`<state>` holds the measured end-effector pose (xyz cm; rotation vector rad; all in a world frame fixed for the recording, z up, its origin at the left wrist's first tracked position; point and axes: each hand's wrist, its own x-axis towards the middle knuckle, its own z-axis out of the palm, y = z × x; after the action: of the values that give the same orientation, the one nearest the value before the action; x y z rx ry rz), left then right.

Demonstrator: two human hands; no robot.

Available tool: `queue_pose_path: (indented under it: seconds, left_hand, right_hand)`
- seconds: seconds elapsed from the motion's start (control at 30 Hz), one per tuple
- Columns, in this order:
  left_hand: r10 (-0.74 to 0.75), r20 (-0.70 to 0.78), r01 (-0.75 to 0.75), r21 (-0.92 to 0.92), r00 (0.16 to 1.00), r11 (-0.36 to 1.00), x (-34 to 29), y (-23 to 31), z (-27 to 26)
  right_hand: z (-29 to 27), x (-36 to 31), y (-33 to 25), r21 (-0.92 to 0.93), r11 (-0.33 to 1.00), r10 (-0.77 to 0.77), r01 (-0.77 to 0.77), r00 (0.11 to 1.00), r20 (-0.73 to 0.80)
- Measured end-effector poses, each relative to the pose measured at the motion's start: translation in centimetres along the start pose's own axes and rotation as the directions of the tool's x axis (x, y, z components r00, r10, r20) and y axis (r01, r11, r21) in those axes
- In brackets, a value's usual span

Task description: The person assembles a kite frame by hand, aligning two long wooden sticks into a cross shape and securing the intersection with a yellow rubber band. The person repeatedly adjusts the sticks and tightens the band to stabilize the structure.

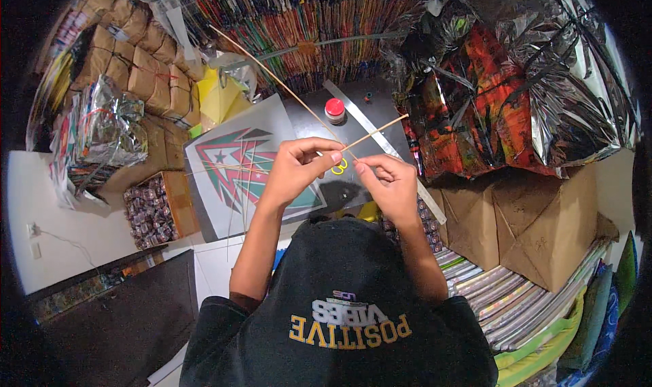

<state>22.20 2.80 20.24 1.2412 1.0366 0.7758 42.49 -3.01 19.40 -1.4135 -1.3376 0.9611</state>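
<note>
Left hand: thumb and fingers pinched together on two sticks, right around where they cross
Right hand: fingertips look closed on the lower end of the thin one, just beside the left, though the exact grip's kinda hard to see
Thin stick: super long, held up over the tabletop and slanting off to the upper left
Thicker stick: shorter, angling from the left fingertips to the upper right
Red-lidded jar: sitting on the tabletop, beyond the hands
Metal ruler: long one, lying diagonally just right of the jar
Yellow loops: look like scissor handles, partly hidden between the hands
Patterned sheet: red, green and black angular shapes on white, left side of the tabletop, a few loose thin sticks lying across it
</note>
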Motion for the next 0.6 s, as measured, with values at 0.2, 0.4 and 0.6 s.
queue_pose_path:
  seconds: [0.2, 0.4, 0.6]
  left_hand:
    - [0.054, 0.032, -0.054, -0.011, 0.998, 0.999, -0.1, -0.5, 0.1]
    - [0.065, 0.033, -0.064, -0.034, 0.997, 0.997, -0.1, -0.6, 0.1]
    - [0.062, 0.007, -0.061, -0.037, 0.998, 0.997, -0.4, -0.1, 0.2]
  right_hand:
    - [0.0, 0.0, 0.2, 0.042, 0.999, 0.018, -0.018, 1.000, -0.002]
    - [0.1, 0.0, 0.6, 0.068, 0.998, 0.006, -0.006, 1.000, 0.004]
    - [0.0, -0.1, -0.1, 0.061, 0.998, 0.030, -0.031, 0.999, 0.026]
